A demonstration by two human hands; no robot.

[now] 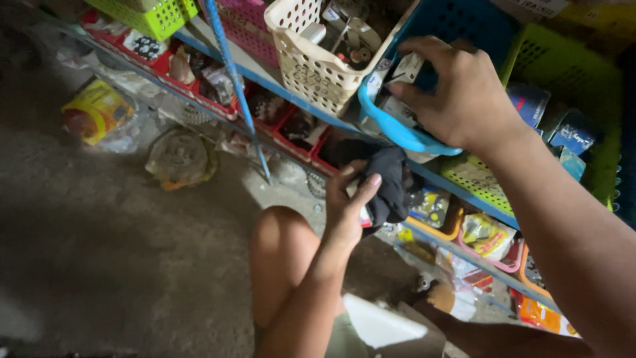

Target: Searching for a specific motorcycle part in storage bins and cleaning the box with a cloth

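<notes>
My left hand [350, 202] holds a black cloth [391, 178] together with a small packet, low in front of the shelf and above my bent knee [281, 245]. My right hand [457, 93] reaches into a blue plastic basket [397, 132] on the shelf, its fingers closed around a small white box [405, 68] among other boxes inside. The two hands are apart, the right one higher and further right.
A cream basket [311, 66] of metal parts stands left of the blue one, with green [570, 73] and pink baskets around. Red trays [199, 93] of small parts line the lower blue-edged shelf. Bagged items lie on the concrete floor [99, 232] at left.
</notes>
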